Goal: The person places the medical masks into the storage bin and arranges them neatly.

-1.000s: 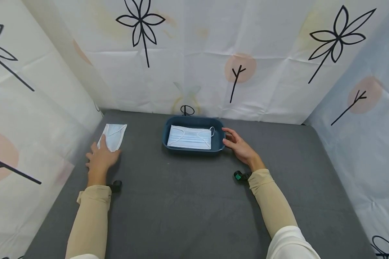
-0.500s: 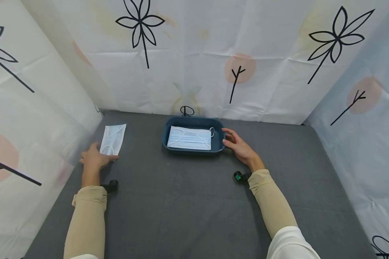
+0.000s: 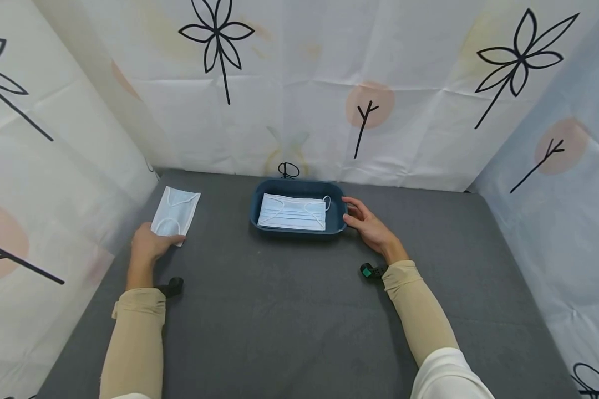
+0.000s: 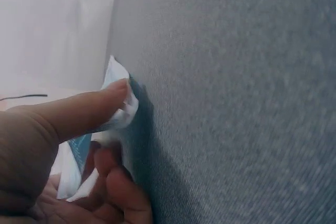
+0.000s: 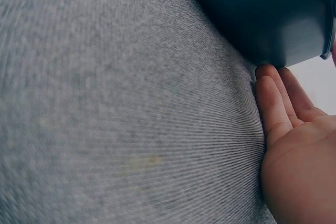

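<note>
A light-blue disposable face mask (image 3: 177, 213) is in my left hand (image 3: 148, 243) at the left of the table. In the left wrist view, the thumb lies over the mask's near edge (image 4: 118, 111) and the curled fingers are behind and below it. The far part of the mask stays visible in the head view, with its white ear loops. My right hand (image 3: 374, 230) holds the right end of a dark blue tray (image 3: 299, 233), thumb and index finger at its rim. Seen from the right wrist, other fingers (image 5: 273, 98) touch the tray's underside.
A second blue mask (image 3: 292, 212) lies flat inside the tray, ear loops on top. The grey table (image 3: 279, 310) meets white patterned curtains (image 3: 309, 127) at the back and both sides. A black wrist-worn device (image 3: 371, 271) shows at the right wrist.
My left hand has drawn back from over the mask to its near edge and now pinches it; the mask has shifted slightly. The right hand and tray have stayed put.
</note>
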A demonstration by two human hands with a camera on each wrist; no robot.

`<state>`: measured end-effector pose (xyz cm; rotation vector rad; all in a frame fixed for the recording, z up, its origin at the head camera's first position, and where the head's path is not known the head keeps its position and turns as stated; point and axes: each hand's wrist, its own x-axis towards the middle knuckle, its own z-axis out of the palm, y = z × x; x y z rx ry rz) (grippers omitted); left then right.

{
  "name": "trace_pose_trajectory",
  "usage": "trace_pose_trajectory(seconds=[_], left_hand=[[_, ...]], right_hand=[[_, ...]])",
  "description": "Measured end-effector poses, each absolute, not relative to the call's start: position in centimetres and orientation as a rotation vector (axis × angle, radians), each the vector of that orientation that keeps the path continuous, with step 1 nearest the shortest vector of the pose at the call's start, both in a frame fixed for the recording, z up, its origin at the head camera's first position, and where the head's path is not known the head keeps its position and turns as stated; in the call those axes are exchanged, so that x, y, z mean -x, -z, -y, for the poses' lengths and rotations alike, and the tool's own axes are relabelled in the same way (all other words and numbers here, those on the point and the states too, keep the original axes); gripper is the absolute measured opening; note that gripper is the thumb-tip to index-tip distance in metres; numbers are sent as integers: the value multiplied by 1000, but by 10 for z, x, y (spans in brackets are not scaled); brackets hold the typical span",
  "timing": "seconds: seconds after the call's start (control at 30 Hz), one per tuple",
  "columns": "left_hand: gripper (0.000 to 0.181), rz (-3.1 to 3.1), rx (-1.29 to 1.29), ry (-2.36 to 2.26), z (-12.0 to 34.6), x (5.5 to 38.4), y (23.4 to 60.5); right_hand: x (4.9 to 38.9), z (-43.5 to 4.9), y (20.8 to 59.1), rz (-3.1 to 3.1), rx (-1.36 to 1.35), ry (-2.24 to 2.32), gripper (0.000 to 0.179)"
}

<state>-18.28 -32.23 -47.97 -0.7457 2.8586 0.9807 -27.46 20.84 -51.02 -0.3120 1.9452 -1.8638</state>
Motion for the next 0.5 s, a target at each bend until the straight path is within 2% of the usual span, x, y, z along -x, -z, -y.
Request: trace_pose_trajectory(seconds=[0.1,0.33,0.5], left_hand=[[87,-2841,822,-1145,319,185,482],[66,-2883,925,-1395,313,188,479],[61,-2889,967,-1521,310,190,475]], right_hand=[[274,-209,511,-1946,315,1864,59],[274,-210,512,-1946,314,1862,59],[274,-210,511,-1945,320,1862,59]])
